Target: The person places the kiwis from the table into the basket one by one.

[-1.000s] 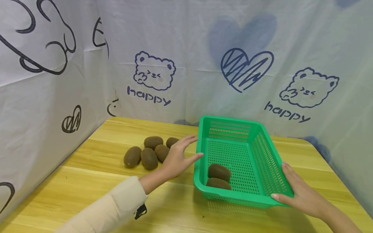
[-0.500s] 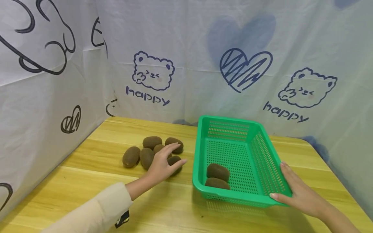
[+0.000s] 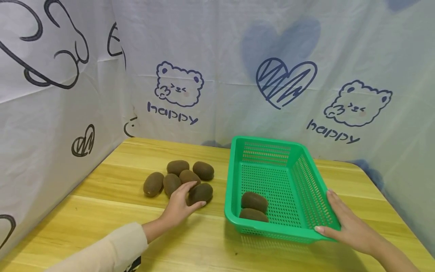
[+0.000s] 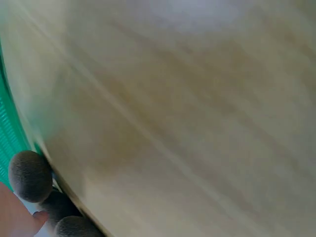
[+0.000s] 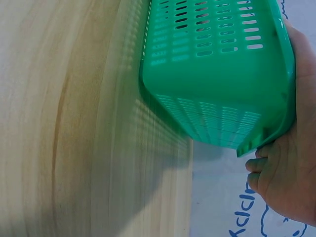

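Observation:
My left hand is at the nearest brown kiwi on the table, thumb on its near side and fingers at its left and far side, spread rather than closed around it. In the left wrist view a kiwi shows beside part of the hand. Several more kiwis lie clustered just beyond. My right hand grips the near right corner of a green plastic basket, thumb over the rim and fingers curled under it in the right wrist view. Two kiwis lie in the basket's near left corner.
The wood-grain table carries everything. A white printed cloth hangs behind it and along both sides. The basket stands to the right of the loose kiwis, a gap of bare table between them.
My left hand has moved from beside the basket's left rim, left and toward me, down to the nearest kiwi. The right hand keeps its hold and the basket stays put.

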Motion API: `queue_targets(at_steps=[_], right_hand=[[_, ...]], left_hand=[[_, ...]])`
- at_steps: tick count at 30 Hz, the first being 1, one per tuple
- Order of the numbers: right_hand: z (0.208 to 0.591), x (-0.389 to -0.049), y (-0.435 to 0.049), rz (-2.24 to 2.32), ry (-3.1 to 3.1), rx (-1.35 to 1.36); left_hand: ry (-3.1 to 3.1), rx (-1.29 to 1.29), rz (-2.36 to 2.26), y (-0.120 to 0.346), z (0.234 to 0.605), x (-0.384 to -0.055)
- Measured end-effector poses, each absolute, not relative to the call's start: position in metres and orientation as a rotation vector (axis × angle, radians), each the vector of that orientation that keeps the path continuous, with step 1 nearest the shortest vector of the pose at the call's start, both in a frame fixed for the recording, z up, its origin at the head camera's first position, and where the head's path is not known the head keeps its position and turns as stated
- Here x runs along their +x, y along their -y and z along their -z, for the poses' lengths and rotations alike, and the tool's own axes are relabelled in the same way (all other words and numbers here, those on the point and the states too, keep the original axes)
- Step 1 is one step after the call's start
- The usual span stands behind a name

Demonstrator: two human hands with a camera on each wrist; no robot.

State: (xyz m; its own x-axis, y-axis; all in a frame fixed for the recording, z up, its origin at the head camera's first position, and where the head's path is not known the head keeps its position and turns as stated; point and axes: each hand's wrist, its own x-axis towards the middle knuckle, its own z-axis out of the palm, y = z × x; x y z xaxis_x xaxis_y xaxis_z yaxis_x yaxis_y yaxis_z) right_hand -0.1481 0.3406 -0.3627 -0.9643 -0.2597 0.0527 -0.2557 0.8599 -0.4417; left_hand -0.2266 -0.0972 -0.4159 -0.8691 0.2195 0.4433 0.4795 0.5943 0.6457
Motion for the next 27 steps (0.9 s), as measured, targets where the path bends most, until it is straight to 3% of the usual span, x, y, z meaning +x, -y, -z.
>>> queue_targets(at_steps=[27], right_hand=[[0.363,-0.148,-0.341,0.770,-3.019,-0.438]], left_hand=[[2.553,-0.422,1.200,0.094,0.430,-0.230]])
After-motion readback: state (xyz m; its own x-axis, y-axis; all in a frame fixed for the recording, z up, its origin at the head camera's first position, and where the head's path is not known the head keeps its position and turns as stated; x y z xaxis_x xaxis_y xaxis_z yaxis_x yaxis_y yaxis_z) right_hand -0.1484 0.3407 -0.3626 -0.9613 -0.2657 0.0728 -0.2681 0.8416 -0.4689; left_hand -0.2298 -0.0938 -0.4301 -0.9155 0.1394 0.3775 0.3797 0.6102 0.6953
